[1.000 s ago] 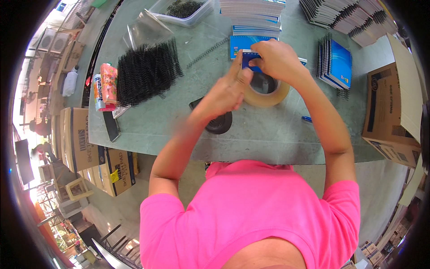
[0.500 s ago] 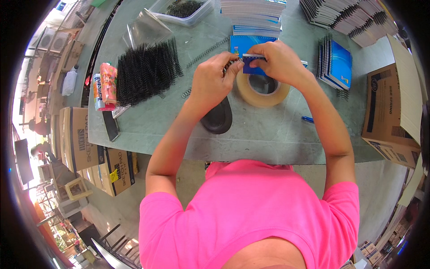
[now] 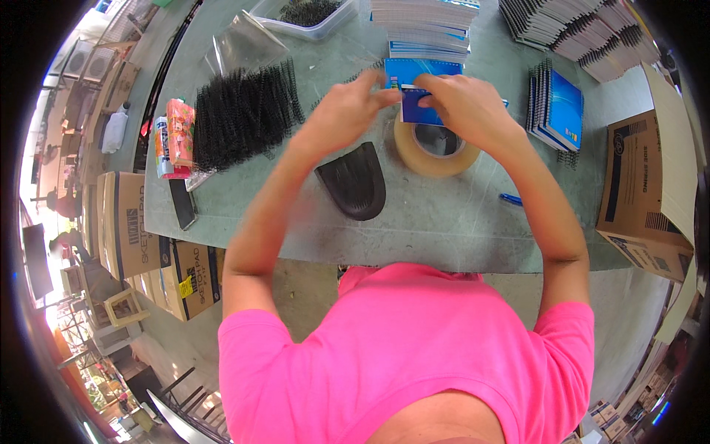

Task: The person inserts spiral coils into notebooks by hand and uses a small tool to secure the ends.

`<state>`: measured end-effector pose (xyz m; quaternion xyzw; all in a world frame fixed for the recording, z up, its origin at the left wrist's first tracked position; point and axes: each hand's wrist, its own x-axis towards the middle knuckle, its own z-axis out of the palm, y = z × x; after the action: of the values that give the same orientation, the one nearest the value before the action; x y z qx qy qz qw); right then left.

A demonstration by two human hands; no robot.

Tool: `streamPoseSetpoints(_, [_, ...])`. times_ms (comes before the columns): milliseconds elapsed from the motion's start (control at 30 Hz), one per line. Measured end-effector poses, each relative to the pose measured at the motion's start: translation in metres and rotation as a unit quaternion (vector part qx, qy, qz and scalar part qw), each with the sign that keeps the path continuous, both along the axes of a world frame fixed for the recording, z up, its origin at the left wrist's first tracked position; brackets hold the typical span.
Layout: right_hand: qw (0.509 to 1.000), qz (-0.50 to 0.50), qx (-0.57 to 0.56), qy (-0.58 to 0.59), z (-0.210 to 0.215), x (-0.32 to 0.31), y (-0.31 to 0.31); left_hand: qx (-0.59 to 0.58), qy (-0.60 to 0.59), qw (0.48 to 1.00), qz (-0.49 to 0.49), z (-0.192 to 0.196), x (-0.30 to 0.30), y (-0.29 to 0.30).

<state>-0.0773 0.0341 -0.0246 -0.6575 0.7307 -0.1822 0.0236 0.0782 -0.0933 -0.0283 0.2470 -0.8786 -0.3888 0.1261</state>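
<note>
My right hand [image 3: 473, 103] grips a small blue notebook cover with a punched edge, the blue notebook [image 3: 420, 115], between thumb and fingers, above a large roll of clear tape [image 3: 407, 152]. My left hand [image 3: 344, 115] is just left of that notebook, its fingers smeared by motion. Whether it holds a coil cannot be made out. Behind the hands lies another blue notebook [image 3: 421, 66], in front of a tall stack of notebooks [image 3: 429, 33]. A black ridged, rounded pad [image 3: 355, 185] rests on the table below my left hand.
A mass of black spiral coils [image 3: 244, 115] lies left, with a clear plastic bag [image 3: 248, 44] and a coil tub [image 3: 314, 31] behind. A phone [image 3: 183, 205] lies near the edge. Coil-bound notebooks [image 3: 558, 107], a blue pen [image 3: 510, 198] and a cardboard box [image 3: 636, 177] are right.
My left hand has moved left and away from the notebook's edge, and its forearm has swung outward. More of the black pad shows. My right hand keeps its grip on the notebook.
</note>
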Motion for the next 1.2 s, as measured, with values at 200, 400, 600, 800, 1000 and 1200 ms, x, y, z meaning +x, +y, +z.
streamPoseSetpoints(200, [0.983,0.019,-0.176,-0.052,-0.014,0.008,-0.008,-0.158,0.145,0.975,-0.057,0.008,0.000,0.001])
streamPoseSetpoints(400, [0.987,0.003,-0.127,-0.103,-0.006,0.014,-0.001,-0.127,0.131,0.982,-0.040,0.013,0.013,-0.008])
streamPoseSetpoints(600, [0.975,0.035,-0.159,-0.154,-0.013,0.010,-0.003,-0.299,0.150,0.941,-0.058,0.013,0.009,0.000])
streamPoseSetpoints(800, [0.976,-0.022,-0.106,-0.188,0.000,-0.002,0.012,-0.270,-0.122,0.950,-0.103,-0.029,0.058,0.021])
streamPoseSetpoints(1000, [0.821,-0.067,-0.097,-0.558,-0.045,-0.042,0.050,0.052,-0.089,0.995,-0.007,-0.024,0.072,0.028])
streamPoseSetpoints(1200, [0.779,-0.081,-0.082,-0.616,-0.043,-0.036,0.045,-0.145,0.183,0.967,0.102,0.063,0.034,0.014])
